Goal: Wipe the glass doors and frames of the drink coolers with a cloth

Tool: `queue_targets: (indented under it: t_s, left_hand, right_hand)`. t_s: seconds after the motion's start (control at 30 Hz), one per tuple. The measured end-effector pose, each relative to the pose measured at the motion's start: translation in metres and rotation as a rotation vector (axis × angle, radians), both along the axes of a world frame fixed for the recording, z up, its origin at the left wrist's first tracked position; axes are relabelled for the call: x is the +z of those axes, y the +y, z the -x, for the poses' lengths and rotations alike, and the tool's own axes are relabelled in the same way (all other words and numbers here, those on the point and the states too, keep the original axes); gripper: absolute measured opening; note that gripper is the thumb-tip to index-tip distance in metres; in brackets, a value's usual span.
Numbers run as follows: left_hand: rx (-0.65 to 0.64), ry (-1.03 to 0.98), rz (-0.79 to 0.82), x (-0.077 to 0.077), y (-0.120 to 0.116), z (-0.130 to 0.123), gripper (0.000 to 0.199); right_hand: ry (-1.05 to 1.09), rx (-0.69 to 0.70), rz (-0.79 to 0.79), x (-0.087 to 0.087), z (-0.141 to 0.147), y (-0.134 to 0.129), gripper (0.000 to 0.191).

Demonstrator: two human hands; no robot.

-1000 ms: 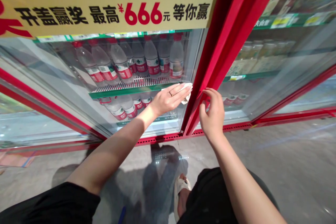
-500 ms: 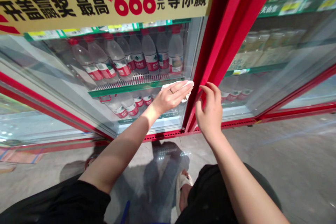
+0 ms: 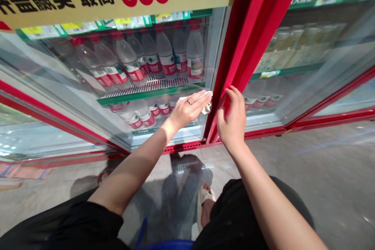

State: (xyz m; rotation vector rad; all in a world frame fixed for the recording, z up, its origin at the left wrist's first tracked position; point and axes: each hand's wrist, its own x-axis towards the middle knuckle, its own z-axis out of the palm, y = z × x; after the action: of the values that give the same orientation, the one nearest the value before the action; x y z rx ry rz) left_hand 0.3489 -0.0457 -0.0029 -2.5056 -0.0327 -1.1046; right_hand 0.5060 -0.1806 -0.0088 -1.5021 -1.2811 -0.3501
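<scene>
My left hand (image 3: 189, 110) lies with its fingers together over a white cloth (image 3: 207, 108), pressing it to the glass door (image 3: 193, 129) beside the red frame. Whether the cloth is fabric or paper I cannot tell. Part of it sticks out past the fingertips, and the rest is under the palm. My right hand (image 3: 233, 119) is at the red door frame (image 3: 234, 74), thumb apart and fingers loosely bent, fingertips at the frame. It holds nothing that I can see. Behind the glass stand several red-capped water bottles (image 3: 166, 54) on a wire shelf.
A yellow banner (image 3: 96, 11) crosses the door's upper part. To the right, another glass door (image 3: 263, 115) shows more bottles. A blue rim (image 3: 170, 245) stands on the grey floor (image 3: 322, 187) between my legs, near my sandalled foot (image 3: 205, 207).
My left hand and the cloth have shifted slightly left on the glass. My right hand has risen a little at the frame. The view has tilted down slightly, showing more of the blue rim.
</scene>
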Motion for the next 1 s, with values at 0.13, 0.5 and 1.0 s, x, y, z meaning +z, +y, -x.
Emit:
queue_targets:
  t_s: [0.13, 0.5, 1.0]
  left_hand:
    - [-0.026, -0.007, 0.135, 0.001, 0.001, -0.02, 0.047]
    - [0.049, -0.054, 0.075, 0.002, 0.004, -0.003, 0.043]
    - [0.06, -0.093, 0.05, -0.024, -0.001, 0.025, 0.041]
  right_hand:
    - [0.002, 0.002, -0.034, -0.005, 0.0, 0.006, 0.07]
    - [-0.048, 0.006, -0.051, -0.01, -0.002, 0.007, 0.074]
    - [-0.1, 0.063, 0.052, -0.023, 0.018, 0.004, 0.086]
